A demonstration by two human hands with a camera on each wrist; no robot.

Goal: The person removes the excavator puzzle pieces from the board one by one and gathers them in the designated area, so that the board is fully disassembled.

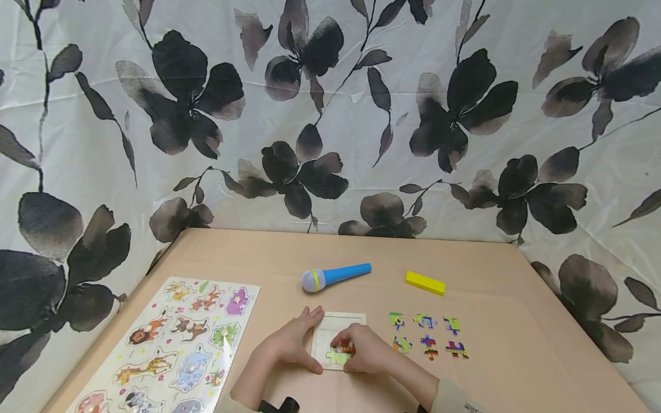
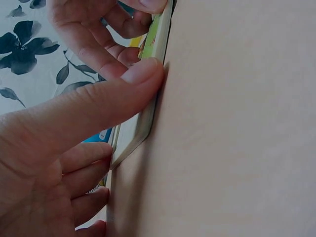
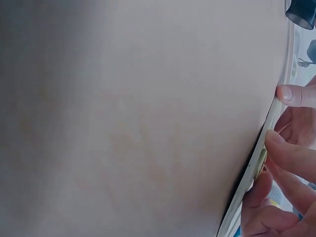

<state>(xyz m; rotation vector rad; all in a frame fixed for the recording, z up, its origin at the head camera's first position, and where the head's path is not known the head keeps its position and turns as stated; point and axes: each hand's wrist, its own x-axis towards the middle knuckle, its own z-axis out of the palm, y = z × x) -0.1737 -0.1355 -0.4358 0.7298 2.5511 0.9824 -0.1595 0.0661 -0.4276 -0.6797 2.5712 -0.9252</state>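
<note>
A small white puzzle tray [image 1: 321,332] lies on the table in the head view. My left hand [image 1: 291,339] rests along its left side, fingers fairly straight and the thumb [image 2: 140,74] on the near edge. My right hand [image 1: 369,350] is over the tray's near right part, its curled fingers pinching a multicoloured puzzle piece [image 1: 345,348] that they mostly hide. A light green puzzle piece [image 1: 337,358] lies in the near left of the tray, beside those fingertips. In the right wrist view, the right thumb [image 3: 284,148] is at the tray's edge.
Several loose puzzle pieces [image 1: 426,321] lie in two rows right of the tray. Behind it are a blue toy microphone [image 1: 346,273] and a yellow block [image 1: 425,283]. A sheet of animal stickers [image 1: 175,344] covers the table's left. A floral cloth [image 1: 361,126] hangs behind.
</note>
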